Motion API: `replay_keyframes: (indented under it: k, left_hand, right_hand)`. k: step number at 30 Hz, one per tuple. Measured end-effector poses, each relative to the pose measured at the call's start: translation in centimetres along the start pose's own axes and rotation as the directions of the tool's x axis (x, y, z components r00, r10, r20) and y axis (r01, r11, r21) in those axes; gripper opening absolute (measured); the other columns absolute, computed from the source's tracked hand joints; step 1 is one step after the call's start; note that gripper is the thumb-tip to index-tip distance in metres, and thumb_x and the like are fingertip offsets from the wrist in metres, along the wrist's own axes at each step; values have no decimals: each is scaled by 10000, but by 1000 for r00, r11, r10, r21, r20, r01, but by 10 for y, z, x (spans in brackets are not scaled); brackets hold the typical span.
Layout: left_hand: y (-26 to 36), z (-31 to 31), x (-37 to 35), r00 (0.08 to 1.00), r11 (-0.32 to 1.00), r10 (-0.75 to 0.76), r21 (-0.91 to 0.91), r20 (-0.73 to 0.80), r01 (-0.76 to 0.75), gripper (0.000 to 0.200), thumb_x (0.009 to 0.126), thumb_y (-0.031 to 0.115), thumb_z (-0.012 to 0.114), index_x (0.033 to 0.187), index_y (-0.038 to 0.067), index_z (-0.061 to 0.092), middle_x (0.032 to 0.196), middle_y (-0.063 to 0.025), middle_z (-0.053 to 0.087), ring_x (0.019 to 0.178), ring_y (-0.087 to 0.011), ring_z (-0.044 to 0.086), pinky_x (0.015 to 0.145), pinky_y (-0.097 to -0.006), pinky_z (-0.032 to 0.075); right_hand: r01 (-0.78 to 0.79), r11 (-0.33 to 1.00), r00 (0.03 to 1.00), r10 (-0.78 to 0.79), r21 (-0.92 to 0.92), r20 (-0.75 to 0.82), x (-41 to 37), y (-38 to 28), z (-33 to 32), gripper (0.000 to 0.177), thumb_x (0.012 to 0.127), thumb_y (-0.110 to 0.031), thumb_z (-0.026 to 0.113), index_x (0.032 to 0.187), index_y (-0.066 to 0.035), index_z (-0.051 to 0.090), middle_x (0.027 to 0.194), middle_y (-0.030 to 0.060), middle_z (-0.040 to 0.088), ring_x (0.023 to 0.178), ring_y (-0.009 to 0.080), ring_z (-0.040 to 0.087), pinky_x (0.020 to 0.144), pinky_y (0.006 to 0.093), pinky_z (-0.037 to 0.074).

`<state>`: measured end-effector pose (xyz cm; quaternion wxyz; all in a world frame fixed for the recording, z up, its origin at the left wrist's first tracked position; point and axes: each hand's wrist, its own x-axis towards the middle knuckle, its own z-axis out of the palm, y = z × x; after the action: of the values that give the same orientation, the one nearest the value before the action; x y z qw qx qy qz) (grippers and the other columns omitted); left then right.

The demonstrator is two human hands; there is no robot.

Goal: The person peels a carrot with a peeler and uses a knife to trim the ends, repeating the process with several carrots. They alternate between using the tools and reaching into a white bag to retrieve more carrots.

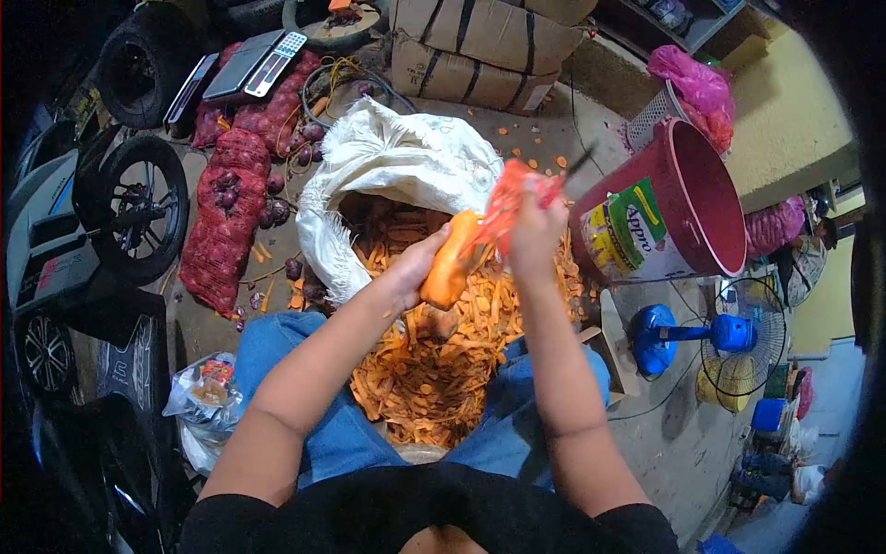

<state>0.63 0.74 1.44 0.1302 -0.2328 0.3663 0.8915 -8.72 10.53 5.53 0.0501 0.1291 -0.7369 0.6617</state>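
Had my left hand [421, 268] wrapped round a carrot [452, 265], right hand [538, 226] curled on a blurred red item [509, 196] (type unclear) at the carrot's upper end, both above a pile of orange peelings [415, 374], white sack [415, 138] just beyond, red bucket [657, 159] off right.

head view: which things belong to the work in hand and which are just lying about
Likely part of the work: carrot in the left hand, blurred red tool in the right hand, orange peelings, open white sack, perhaps the bucket.

Seemingly just lying about: onion bag, scale, fan, cardboard boxes.
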Motion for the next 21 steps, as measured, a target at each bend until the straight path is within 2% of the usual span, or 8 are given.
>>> replay_keyframes:
  k: [3,6,8,11,16,18,20,21]
  left_hand:
    - [1,2,3,994,978,98,-179,-47,-104,358,861,333,334,1042,53,466,891,-61,562,732,-146,570,623,-293,488]
    - [-1,4,2,993,986,108,-126,-49,-113,352,866,329,320,1039,59,467,887,-56,563,726,-144,571,624,-291,489]
    - [-1,7,2,988,979,149,-134,-45,-154,375,864,351,317,1031,53,470,851,-59,565,691,-143,570,601,-283,487]
    - [-2,4,-7,993,976,-33,219,116,7,429,857,394,313,1045,36,457,811,-71,563,647,-144,562,579,-262,478]
    - [4,20,-32,973,954,-73,298,219,4,427,847,380,352,1076,28,432,848,-83,551,681,-142,555,600,-259,469]
    - [7,15,-30,975,969,-102,240,199,53,410,842,353,390,1090,28,420,863,-78,545,708,-138,547,630,-251,460]
    - [4,1,-18,978,862,137,468,157,-196,478,777,332,516,1128,39,376,958,-63,505,792,-116,502,705,-247,408]
    - [5,-3,-15,981,853,166,486,97,-192,567,659,303,641,1095,27,407,941,-61,514,781,-125,504,700,-249,401]
  right_hand:
    - [106,994,991,-103,-25,90,-29,-1,20,192,815,-166,467,735,7,491,586,81,503,521,136,459,487,282,370]
    - [141,978,981,-116,-157,158,-34,-3,21,203,814,-174,470,731,10,492,551,108,486,485,161,455,467,297,367]
    - [191,959,980,-174,-212,95,-27,0,18,214,810,-180,476,712,9,493,528,118,475,460,191,450,452,313,362]
    - [134,953,974,-177,-271,-141,12,26,3,212,805,-168,470,710,21,484,567,100,502,509,178,462,492,314,366]
    - [-195,959,894,87,-207,-440,51,34,-36,205,811,-168,458,721,12,488,574,48,490,512,138,421,499,290,354]
    - [-85,974,939,8,-208,-345,46,28,-36,210,813,-177,458,729,12,489,574,43,485,511,133,414,499,282,351]
    - [25,980,967,-73,-195,-244,38,19,-34,216,814,-186,457,737,12,491,574,38,479,509,128,407,499,275,348]
    - [42,984,987,-67,-173,-146,34,13,-31,221,814,-191,457,741,15,489,567,36,471,510,124,404,495,276,345]
